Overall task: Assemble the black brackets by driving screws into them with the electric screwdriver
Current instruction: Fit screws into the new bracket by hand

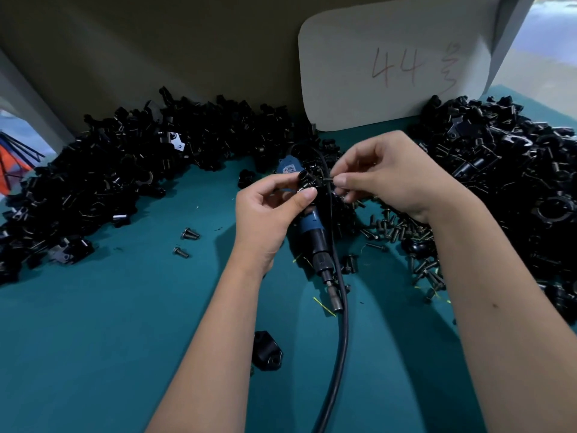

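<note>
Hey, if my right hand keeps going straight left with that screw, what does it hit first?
Most likely the black bracket pinched in your left hand. The screw in your right hand points at it, though depth is hard to judge.

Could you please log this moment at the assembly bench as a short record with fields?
left hand: left hand holds a black bracket above the table
right hand: right hand pinches a screw next to the bracket
tool: electric screwdriver lies on the green table, not held
cable: black cord runs toward the viewer
loose screws: pile beneath the right wrist
stock: bracket heaps left and right
stage: screw not yet driven
</note>
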`<state>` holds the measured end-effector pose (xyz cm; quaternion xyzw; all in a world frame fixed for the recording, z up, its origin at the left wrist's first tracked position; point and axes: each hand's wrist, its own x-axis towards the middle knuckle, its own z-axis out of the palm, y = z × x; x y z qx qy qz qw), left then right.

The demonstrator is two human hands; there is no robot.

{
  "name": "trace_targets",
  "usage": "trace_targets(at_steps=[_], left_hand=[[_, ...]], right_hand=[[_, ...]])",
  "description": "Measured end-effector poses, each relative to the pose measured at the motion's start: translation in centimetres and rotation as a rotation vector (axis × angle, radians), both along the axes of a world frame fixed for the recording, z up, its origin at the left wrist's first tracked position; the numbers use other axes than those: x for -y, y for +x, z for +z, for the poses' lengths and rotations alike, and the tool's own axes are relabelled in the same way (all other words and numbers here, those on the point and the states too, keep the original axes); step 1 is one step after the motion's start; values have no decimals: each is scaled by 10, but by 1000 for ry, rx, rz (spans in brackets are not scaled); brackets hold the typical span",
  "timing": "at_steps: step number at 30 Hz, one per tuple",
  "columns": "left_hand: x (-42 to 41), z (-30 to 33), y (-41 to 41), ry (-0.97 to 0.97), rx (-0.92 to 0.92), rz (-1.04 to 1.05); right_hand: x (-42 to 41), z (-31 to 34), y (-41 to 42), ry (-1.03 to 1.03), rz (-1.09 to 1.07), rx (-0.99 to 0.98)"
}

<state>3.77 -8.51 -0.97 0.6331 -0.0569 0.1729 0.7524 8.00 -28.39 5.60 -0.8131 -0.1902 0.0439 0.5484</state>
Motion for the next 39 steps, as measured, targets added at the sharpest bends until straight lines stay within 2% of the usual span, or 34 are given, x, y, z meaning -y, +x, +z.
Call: trace_targets(at_steps=[2, 6, 21, 28, 32, 34, 37, 39], left_hand=[[1, 1, -1, 14, 17, -12], [0, 3, -1, 35, -4, 13], [1, 2, 6, 190, -51, 42], [1, 5, 4, 236, -16, 45], [2, 5, 4, 182, -46, 43], [4, 5, 3, 72, -63, 35], [5, 7, 3, -112, -121, 21], [2, 10, 2, -203, -153, 17]], right_hand=[[-4, 2, 0, 32, 35, 43], [-10, 4, -2, -81, 51, 118], [-10, 14, -5, -248, 20, 302], [-10, 8, -2, -97, 55, 234], [-13, 1, -2, 2, 9, 160], [-11, -3, 1, -139, 2, 115], [1, -8, 5, -556, 55, 51], [8, -11, 6, -666, 80, -21]])
